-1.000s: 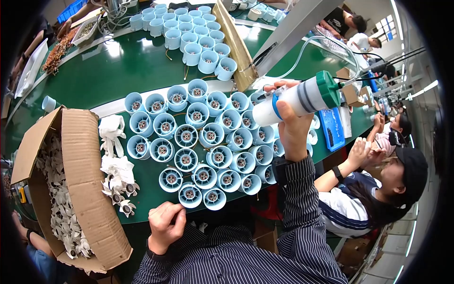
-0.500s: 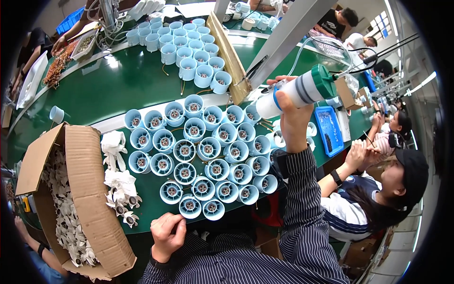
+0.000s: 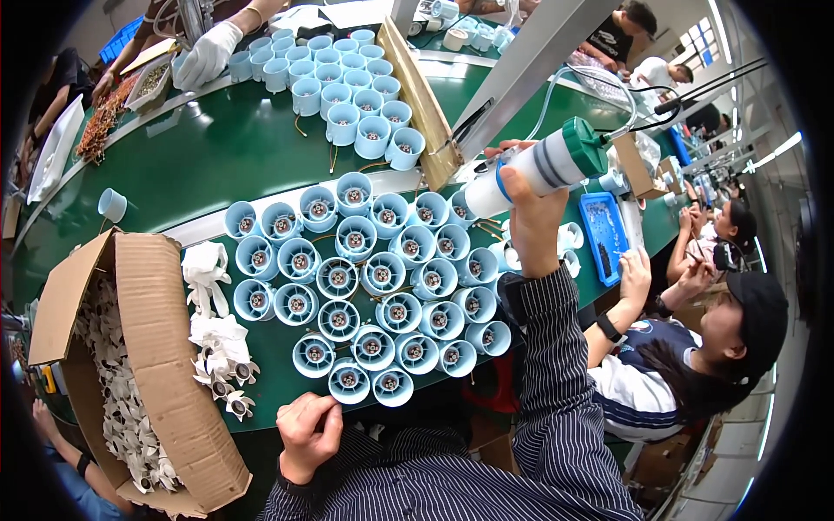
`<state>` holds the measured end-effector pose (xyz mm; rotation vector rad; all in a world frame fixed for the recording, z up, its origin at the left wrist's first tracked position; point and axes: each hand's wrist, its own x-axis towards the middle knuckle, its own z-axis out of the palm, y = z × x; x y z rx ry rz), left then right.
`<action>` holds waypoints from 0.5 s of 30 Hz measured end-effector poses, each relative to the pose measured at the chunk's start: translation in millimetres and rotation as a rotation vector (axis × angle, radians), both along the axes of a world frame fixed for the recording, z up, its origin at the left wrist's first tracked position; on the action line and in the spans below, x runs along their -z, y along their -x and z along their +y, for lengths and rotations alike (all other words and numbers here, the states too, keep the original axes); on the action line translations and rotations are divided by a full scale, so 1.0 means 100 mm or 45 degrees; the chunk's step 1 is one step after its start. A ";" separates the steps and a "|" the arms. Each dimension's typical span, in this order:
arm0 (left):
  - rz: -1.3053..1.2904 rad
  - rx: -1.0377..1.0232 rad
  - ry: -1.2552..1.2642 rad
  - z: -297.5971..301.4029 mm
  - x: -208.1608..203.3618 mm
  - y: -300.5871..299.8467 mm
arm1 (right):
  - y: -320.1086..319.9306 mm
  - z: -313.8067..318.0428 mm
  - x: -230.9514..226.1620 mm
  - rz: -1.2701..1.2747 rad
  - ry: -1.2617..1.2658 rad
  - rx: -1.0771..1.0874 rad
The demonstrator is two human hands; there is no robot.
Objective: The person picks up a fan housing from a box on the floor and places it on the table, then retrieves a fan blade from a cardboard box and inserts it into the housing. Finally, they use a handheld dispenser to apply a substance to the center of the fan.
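Note:
My right hand (image 3: 532, 217) is raised at the right of the table, wrapped around a white dispensing syringe barrel (image 3: 547, 167). The barrel has dark bands, a green cap and an air hose at the capped end. It is tilted, capped end up and to the right, the other end toward the cups; its tip is hidden. My left hand (image 3: 309, 436) rests at the near table edge in a loose fist, nothing showing in it. Just beyond it stand several light-blue round motor housings (image 3: 382, 273), open ends up, with ribs and metal centres showing.
A cardboard box (image 3: 178, 365) of white fan impellers stands at the left. White gloves (image 3: 206, 273) and a few impellers lie beside it. More blue housings (image 3: 343, 122) stand behind, by a wooden bar (image 3: 417, 104). A co-worker (image 3: 669, 373) sits at the right near a blue tray (image 3: 604, 234).
A co-worker's gloved hand has come in at the far left beside the rear housings. The co-worker at the right has moved their hands apart. My hands hold nearly the same place.

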<state>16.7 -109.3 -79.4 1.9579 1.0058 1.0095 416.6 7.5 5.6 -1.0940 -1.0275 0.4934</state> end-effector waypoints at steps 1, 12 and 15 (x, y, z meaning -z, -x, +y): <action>0.000 0.000 0.000 0.00 0.00 0.00 | 0.00 0.00 0.01 -0.006 -0.002 -0.003; -0.001 0.004 0.004 -0.01 -0.01 0.01 | -0.02 0.00 0.02 -0.020 0.009 -0.008; -0.004 0.004 0.007 -0.01 0.00 0.01 | -0.02 -0.02 0.02 -0.011 -0.008 -0.015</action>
